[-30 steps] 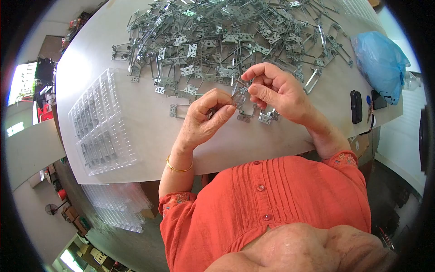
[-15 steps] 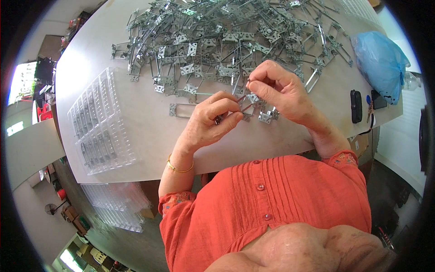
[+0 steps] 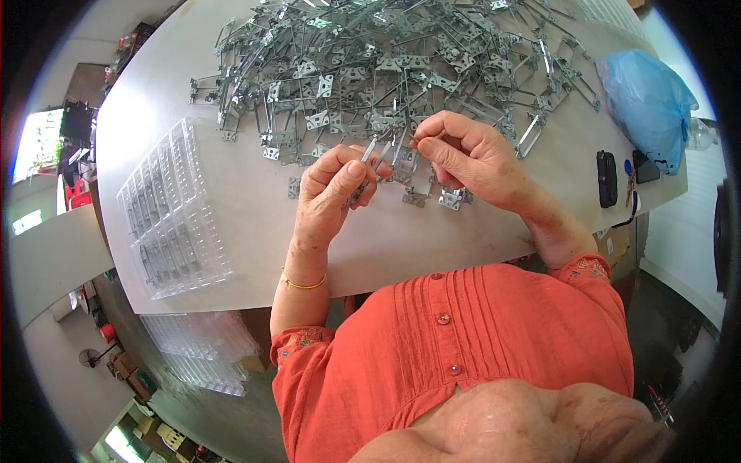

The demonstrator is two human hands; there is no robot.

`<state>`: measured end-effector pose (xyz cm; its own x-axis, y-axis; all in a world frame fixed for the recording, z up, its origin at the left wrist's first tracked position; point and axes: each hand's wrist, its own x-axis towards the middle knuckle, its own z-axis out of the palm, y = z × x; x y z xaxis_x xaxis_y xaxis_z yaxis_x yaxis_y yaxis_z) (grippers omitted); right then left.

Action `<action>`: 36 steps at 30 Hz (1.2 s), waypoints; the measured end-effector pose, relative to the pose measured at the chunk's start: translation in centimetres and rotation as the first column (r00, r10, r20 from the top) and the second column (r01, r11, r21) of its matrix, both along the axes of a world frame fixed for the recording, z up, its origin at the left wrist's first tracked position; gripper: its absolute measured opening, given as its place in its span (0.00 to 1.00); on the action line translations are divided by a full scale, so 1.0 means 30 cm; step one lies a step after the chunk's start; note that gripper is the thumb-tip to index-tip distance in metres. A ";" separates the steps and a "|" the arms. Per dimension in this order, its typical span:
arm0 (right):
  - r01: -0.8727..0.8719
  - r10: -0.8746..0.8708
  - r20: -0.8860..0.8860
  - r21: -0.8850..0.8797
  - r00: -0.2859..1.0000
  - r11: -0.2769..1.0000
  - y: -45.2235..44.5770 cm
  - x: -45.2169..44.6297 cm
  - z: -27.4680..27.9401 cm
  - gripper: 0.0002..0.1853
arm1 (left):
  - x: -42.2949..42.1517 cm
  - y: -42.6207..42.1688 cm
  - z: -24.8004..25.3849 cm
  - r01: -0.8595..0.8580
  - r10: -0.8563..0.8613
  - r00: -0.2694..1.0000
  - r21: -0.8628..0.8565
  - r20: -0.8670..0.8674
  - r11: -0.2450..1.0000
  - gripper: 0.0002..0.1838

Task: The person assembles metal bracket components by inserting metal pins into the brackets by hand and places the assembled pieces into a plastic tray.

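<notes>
My left hand point(image 3: 333, 189) is closed round a metal bracket piece with two slim rods point(image 3: 370, 152) that stick up past the thumb and fingers. To the right of it, my right hand point(image 3: 471, 158) pinches thumb against forefinger at the rod ends' height; a thin dark bit shows at the fingertips, too small to name. The two hands are apart. Beneath and between them, loose metal brackets point(image 3: 450, 199) lie on the table. Just beyond the fingers begins a large tangled heap of metal bracket frames point(image 3: 351, 73). My left palm hides part of the held piece.
On the left lies a clear plastic tray point(image 3: 210, 251) with rows of metal parts in it. More clear trays point(image 3: 201, 351) are stacked below the table edge. At right are a tied blue bag point(image 3: 644, 104), a black case point(image 3: 607, 179) and scissors point(image 3: 631, 185).
My left hand has turned upward and shifted left, tilting the held bracket's rods more upright. My right hand has moved slightly left, still pinching. The gap between the rods and my right fingertips has widened.
</notes>
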<state>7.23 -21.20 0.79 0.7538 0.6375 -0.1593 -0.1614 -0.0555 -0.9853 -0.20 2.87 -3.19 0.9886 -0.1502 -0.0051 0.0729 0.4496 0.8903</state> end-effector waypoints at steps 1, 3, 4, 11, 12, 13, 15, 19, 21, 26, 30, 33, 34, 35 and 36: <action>0.002 -0.002 0.004 -0.002 1.000 1.000 0.001 -0.001 -0.002 0.10 | -0.001 0.000 0.001 0.000 0.000 1.000 0.007 0.001 1.000 0.12; -0.001 0.001 0.012 -0.014 1.000 1.000 0.003 -0.001 0.003 0.10 | 0.000 -0.001 0.004 0.002 -0.002 1.000 0.028 0.011 1.000 0.12; -0.003 0.004 0.015 -0.020 1.000 1.000 0.004 -0.002 0.005 0.10 | -0.002 -0.001 0.006 0.002 -0.003 1.000 0.044 0.019 0.999 0.12; 0.001 -0.001 -0.002 -0.052 1.000 0.999 0.005 0.000 0.012 0.11 | -0.005 -0.005 0.015 0.012 -0.012 1.000 0.142 0.006 0.990 0.13; -0.001 0.001 0.001 -0.060 1.000 0.998 0.005 0.000 0.013 0.11 | -0.004 -0.004 0.013 0.013 -0.017 1.000 0.153 0.023 0.988 0.13; -0.002 0.003 0.005 -0.067 1.000 0.998 0.004 0.000 0.013 0.11 | -0.003 -0.001 0.010 0.015 -0.022 0.999 0.164 0.040 0.986 0.13; -0.014 0.013 -0.004 -0.062 1.000 0.998 0.004 0.002 0.013 0.11 | -0.003 -0.001 0.011 0.019 -0.029 0.998 0.189 0.049 0.982 0.12; -0.018 0.016 -0.024 -0.093 1.000 0.996 0.002 0.004 0.015 0.13 | -0.006 -0.002 0.022 0.033 -0.043 0.998 0.226 0.038 0.973 0.10; -0.024 0.020 -0.059 -0.061 0.998 0.998 0.001 0.008 0.012 0.13 | -0.006 -0.003 0.025 0.042 -0.054 0.997 0.227 0.047 0.973 0.09; -0.047 0.039 -0.155 -0.049 0.987 0.998 -0.005 0.012 0.007 0.13 | -0.008 -0.001 0.025 0.053 -0.069 0.996 0.270 0.048 0.961 0.08; -0.050 0.046 -0.206 -0.010 0.977 0.999 0.000 0.008 0.008 0.13 | -0.011 -0.011 0.026 0.081 -0.097 0.995 0.296 0.038 0.952 0.07; -0.061 0.061 -0.251 0.009 0.966 0.998 -0.006 0.019 0.004 0.14 | -0.012 -0.017 0.027 0.103 -0.127 0.991 0.344 0.047 0.933 0.07; -0.071 0.071 -0.267 0.009 0.961 0.997 -0.010 0.024 0.005 0.14 | -0.010 -0.009 0.027 0.107 -0.134 0.990 0.364 0.051 0.925 0.08; -0.078 0.082 -0.287 0.023 0.955 0.997 -0.012 0.026 0.009 0.14 | -0.009 -0.005 0.027 0.111 -0.142 0.988 0.383 0.054 0.917 0.08; -0.085 0.092 -0.306 0.038 0.948 0.996 -0.013 0.027 0.015 0.14 | -0.010 -0.003 0.029 0.123 -0.152 0.987 0.375 0.051 0.919 0.08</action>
<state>8.06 -21.60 1.25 0.6113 0.7059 -0.3578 -0.4516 -0.0601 -0.8902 -0.49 2.77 -2.32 0.9579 -0.2868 -0.0111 0.0349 0.0779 0.9963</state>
